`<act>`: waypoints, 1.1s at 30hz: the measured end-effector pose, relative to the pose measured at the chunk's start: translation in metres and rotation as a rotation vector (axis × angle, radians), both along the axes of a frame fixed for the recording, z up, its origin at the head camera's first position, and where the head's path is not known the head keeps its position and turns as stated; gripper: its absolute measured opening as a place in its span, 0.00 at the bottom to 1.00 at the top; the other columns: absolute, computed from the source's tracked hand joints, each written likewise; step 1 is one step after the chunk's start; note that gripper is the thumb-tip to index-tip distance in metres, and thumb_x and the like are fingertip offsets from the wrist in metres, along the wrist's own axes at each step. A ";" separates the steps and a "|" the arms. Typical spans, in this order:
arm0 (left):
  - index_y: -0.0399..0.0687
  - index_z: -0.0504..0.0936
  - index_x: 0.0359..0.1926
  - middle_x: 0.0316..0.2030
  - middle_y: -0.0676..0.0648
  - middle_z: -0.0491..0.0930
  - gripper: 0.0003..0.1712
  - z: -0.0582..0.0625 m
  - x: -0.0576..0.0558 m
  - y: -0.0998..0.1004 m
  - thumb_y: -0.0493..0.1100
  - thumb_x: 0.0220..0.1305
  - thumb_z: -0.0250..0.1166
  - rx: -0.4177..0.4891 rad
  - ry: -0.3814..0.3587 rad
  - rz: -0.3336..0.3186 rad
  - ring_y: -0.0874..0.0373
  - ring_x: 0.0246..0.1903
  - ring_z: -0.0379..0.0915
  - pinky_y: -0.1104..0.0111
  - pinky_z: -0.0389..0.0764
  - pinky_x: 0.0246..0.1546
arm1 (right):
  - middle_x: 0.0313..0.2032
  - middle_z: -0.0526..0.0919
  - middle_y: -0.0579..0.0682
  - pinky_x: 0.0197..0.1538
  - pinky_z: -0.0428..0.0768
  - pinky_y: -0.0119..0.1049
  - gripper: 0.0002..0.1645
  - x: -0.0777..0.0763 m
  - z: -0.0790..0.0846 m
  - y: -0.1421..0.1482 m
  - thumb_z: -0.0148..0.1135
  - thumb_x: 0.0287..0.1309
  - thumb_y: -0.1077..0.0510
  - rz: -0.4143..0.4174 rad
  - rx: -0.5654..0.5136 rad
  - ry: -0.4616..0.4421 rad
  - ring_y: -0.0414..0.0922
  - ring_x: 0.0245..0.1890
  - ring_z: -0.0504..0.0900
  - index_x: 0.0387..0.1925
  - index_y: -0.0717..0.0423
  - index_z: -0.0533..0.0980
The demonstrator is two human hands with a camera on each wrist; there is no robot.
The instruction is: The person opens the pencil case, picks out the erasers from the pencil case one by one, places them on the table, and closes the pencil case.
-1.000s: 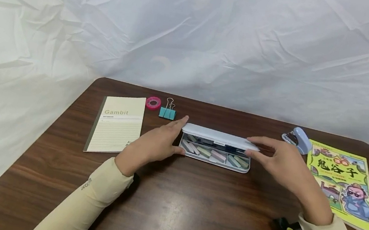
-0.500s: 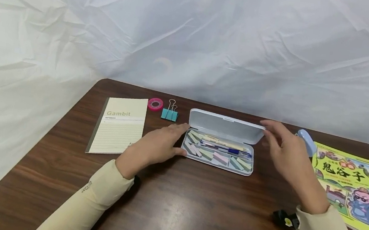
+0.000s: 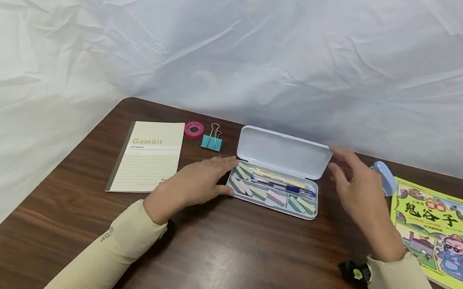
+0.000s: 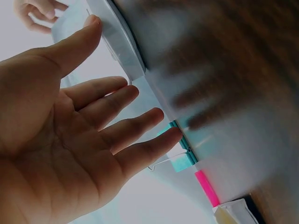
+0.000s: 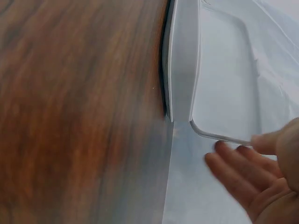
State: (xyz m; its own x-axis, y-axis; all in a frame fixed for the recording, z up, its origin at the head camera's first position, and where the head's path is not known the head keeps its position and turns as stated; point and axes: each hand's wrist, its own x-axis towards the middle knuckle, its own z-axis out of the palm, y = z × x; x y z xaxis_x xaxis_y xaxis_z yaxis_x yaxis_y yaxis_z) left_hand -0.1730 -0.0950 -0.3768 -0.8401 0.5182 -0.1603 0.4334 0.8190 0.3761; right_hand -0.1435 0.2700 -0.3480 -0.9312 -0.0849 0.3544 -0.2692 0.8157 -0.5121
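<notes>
A white pencil case [image 3: 272, 210] lies on the table with its lid [image 3: 284, 150] raised, hinged at the back. Inside are several pastel blocks [image 3: 277, 198], a blue-capped pen [image 3: 295, 190] and a cream-coloured pen [image 3: 282, 177]. My left hand [image 3: 193, 181] rests against the case's left end, fingers extended and thumb apart, palm showing in the left wrist view [image 4: 60, 149]. At the lid's right edge is my right hand [image 3: 356, 195], its fingertips touching or very near the upper corner. In the right wrist view the fingers [image 5: 238, 175] are extended beside the lid.
Left of the case lies a Gambit notebook [image 3: 148, 158]. A pink tape roll [image 3: 194, 130] and a teal binder clip [image 3: 211, 143] sit behind it. On the right are a light-blue stapler [image 3: 385, 178] and a yellow comic book [image 3: 439, 235]. White sheeting [image 3: 244, 43] hangs beyond the table.
The lid has swung up and back from nearly closed to standing upright, exposing the contents. My right hand moved up and back with it; my left hand stayed at the left end.
</notes>
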 end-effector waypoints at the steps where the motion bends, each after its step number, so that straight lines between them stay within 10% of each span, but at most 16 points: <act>1: 0.52 0.64 0.91 0.90 0.47 0.65 0.51 -0.004 -0.002 0.000 0.63 0.79 0.73 0.000 0.004 -0.002 0.43 0.89 0.63 0.44 0.69 0.88 | 0.70 0.85 0.71 0.36 0.79 0.31 0.32 -0.001 0.000 0.001 0.64 0.84 0.64 -0.005 0.026 -0.050 0.60 0.36 0.88 0.83 0.56 0.74; 5: 0.53 0.65 0.91 0.89 0.47 0.67 0.50 -0.004 -0.002 -0.001 0.64 0.79 0.73 0.021 0.001 0.000 0.43 0.88 0.65 0.44 0.70 0.88 | 0.79 0.76 0.73 0.48 0.88 0.58 0.43 -0.005 -0.001 0.004 0.62 0.87 0.59 0.014 0.091 -0.240 0.69 0.56 0.88 0.93 0.50 0.57; 9: 0.49 0.65 0.90 0.88 0.44 0.68 0.48 0.021 0.010 0.005 0.60 0.81 0.72 0.009 -0.030 0.011 0.41 0.88 0.66 0.44 0.69 0.89 | 0.78 0.76 0.74 0.62 0.87 0.72 0.48 -0.007 -0.002 0.005 0.60 0.88 0.57 0.033 0.104 -0.315 0.72 0.66 0.87 0.95 0.48 0.49; 12: 0.47 0.65 0.90 0.89 0.43 0.67 0.47 0.033 0.016 0.008 0.58 0.83 0.71 -0.003 -0.052 0.017 0.41 0.88 0.65 0.45 0.67 0.90 | 0.79 0.75 0.74 0.64 0.86 0.73 0.49 -0.006 -0.003 0.005 0.60 0.88 0.57 0.036 0.113 -0.330 0.72 0.66 0.86 0.95 0.47 0.47; 17: 0.49 0.65 0.90 0.89 0.44 0.67 0.48 0.015 0.006 0.004 0.60 0.81 0.73 0.015 -0.037 0.010 0.41 0.88 0.66 0.44 0.68 0.89 | 0.84 0.67 0.74 0.75 0.76 0.78 0.48 -0.008 -0.004 0.006 0.60 0.88 0.55 0.034 0.143 -0.376 0.76 0.78 0.75 0.95 0.51 0.47; 20: 0.48 0.65 0.90 0.88 0.43 0.68 0.47 0.024 0.010 0.005 0.58 0.82 0.72 0.018 -0.043 0.011 0.40 0.87 0.66 0.44 0.68 0.89 | 0.86 0.65 0.73 0.81 0.69 0.79 0.47 -0.009 -0.004 0.006 0.60 0.89 0.54 0.033 0.156 -0.400 0.77 0.84 0.67 0.94 0.54 0.49; 33: 0.49 0.69 0.89 0.83 0.41 0.76 0.47 0.033 0.014 0.006 0.58 0.79 0.75 0.008 -0.021 0.042 0.42 0.83 0.74 0.45 0.74 0.85 | 0.83 0.69 0.75 0.78 0.73 0.79 0.42 -0.007 -0.001 0.006 0.60 0.88 0.54 0.037 0.150 -0.389 0.76 0.79 0.73 0.92 0.59 0.57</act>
State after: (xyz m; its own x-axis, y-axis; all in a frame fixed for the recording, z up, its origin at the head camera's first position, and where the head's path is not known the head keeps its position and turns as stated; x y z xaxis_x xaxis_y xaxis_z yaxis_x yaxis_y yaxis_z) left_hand -0.1587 -0.0892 -0.3433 -0.8575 0.4840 -0.1746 0.3906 0.8332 0.3914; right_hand -0.1503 0.2758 -0.3485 -0.9885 -0.1449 -0.0424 -0.1097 0.8822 -0.4580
